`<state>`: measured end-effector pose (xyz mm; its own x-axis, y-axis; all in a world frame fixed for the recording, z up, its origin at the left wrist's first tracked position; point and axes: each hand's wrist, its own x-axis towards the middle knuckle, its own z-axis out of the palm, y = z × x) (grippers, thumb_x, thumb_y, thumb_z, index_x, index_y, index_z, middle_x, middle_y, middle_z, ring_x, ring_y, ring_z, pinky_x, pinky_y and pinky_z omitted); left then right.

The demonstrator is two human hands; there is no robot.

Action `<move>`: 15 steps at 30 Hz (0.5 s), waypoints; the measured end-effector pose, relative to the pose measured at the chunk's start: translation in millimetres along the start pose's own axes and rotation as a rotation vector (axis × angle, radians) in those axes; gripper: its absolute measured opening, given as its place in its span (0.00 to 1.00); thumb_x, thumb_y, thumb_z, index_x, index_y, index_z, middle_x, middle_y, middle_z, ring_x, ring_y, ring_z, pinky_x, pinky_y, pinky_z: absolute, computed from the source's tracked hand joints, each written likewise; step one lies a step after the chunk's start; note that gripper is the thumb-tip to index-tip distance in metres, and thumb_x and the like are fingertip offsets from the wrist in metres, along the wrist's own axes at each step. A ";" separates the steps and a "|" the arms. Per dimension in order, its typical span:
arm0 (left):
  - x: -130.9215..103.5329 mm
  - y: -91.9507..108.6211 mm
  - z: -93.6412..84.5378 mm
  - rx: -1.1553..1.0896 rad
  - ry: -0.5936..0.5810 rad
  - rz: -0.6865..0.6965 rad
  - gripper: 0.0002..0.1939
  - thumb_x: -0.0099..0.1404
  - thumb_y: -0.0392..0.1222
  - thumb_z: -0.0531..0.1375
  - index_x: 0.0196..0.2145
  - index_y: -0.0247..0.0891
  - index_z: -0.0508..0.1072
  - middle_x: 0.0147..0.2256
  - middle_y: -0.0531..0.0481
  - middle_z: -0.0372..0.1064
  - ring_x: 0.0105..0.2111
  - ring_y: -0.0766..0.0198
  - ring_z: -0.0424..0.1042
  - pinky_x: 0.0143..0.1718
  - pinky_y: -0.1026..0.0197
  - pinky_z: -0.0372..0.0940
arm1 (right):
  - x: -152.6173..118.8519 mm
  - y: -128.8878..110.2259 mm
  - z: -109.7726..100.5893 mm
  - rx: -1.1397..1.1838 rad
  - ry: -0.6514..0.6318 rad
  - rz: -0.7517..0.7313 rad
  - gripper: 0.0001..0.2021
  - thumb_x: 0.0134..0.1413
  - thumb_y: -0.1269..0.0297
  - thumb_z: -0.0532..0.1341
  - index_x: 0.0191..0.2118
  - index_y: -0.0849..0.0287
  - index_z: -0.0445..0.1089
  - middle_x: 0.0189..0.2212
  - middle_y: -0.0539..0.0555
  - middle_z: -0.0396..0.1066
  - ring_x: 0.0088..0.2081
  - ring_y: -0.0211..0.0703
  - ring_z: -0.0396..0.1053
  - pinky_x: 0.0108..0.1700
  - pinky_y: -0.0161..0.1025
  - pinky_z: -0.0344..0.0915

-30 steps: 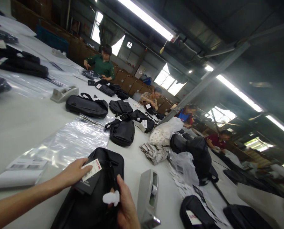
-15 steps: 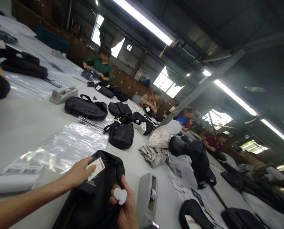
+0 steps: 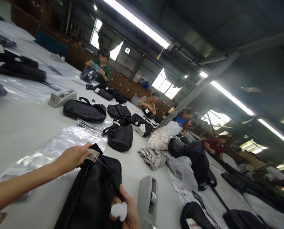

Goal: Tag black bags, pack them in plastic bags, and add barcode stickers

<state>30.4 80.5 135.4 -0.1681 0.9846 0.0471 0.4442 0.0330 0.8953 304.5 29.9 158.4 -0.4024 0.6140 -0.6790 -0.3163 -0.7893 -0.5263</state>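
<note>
A black bag [image 3: 91, 194] lies tilted at the front of the table. My left hand [image 3: 76, 156] pinches a paper hang tag [image 3: 93, 155] with red print at its top end; a black card [image 3: 96, 147] shows just behind the tag. My right hand [image 3: 130, 208] grips the bag's right side, the thumb on top and the other fingers partly hidden. A white, two-lobed piece [image 3: 118, 211] sits at those fingers; how it is fixed cannot be made out. Right of that hand stands a grey tape dispenser [image 3: 147, 198].
Clear plastic bags [image 3: 67, 140] lie to the left. Beyond are several black bags [image 3: 120, 136] and a second dispenser [image 3: 62, 98]. Crumpled paper [image 3: 153, 157] and a white plastic sack [image 3: 164, 133] lie right of centre. A metal post [image 3: 199, 84] slants past several co-workers.
My left hand has drawn the tag up and left, and the black card now shows. The bag has turned slightly. A co-worker in green has lifted a plastic-wrapped item.
</note>
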 end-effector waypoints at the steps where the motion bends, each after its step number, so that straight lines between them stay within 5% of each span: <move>1: -1.6 -2.3 3.6 0.019 0.002 -0.005 0.12 0.55 0.51 0.61 0.35 0.44 0.73 0.25 0.50 0.70 0.34 0.48 0.73 0.35 0.60 0.59 | -2.0 -1.9 2.0 0.028 -0.037 -0.030 0.32 0.52 0.47 0.66 0.10 0.57 0.51 0.06 0.44 0.51 0.09 0.27 0.48 0.11 0.26 0.46; 6: -22.1 -8.7 21.9 0.037 -0.034 -0.067 0.12 0.54 0.52 0.60 0.31 0.41 0.73 0.31 0.47 0.76 0.38 0.48 0.75 0.37 0.59 0.64 | 3.8 -2.2 -1.1 0.059 -0.255 -0.153 0.36 0.38 0.42 0.72 0.12 0.56 0.45 0.08 0.40 0.46 0.12 0.26 0.46 0.14 0.25 0.44; 11: -39.9 -1.4 58.8 0.033 -0.090 -0.108 0.10 0.58 0.48 0.55 0.30 0.40 0.72 0.29 0.49 0.76 0.35 0.53 0.76 0.36 0.59 0.65 | 27.4 14.0 -11.1 0.080 -0.561 -0.183 0.39 0.39 0.38 0.70 0.13 0.57 0.40 0.08 0.40 0.43 0.11 0.26 0.44 0.14 0.26 0.42; 13: -36.3 3.4 73.8 0.036 -0.067 -0.125 0.11 0.60 0.47 0.54 0.31 0.39 0.72 0.31 0.47 0.76 0.35 0.54 0.76 0.37 0.59 0.65 | 33.6 21.5 -13.7 0.058 -0.584 -0.203 0.38 0.41 0.36 0.68 0.13 0.56 0.41 0.08 0.40 0.43 0.11 0.27 0.45 0.14 0.26 0.42; 15: -27.5 6.9 82.6 0.044 -0.011 -0.147 0.13 0.62 0.47 0.52 0.34 0.38 0.72 0.33 0.44 0.76 0.37 0.52 0.76 0.38 0.58 0.65 | 36.1 27.2 -17.3 -0.046 -0.441 -0.254 0.35 0.41 0.34 0.67 0.13 0.55 0.47 0.08 0.41 0.46 0.11 0.29 0.47 0.14 0.28 0.45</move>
<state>110.8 67.8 103.7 -0.2241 0.9706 -0.0880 0.4539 0.1839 0.8719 296.3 30.5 110.7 -0.6447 0.7219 -0.2513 -0.4171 -0.6078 -0.6758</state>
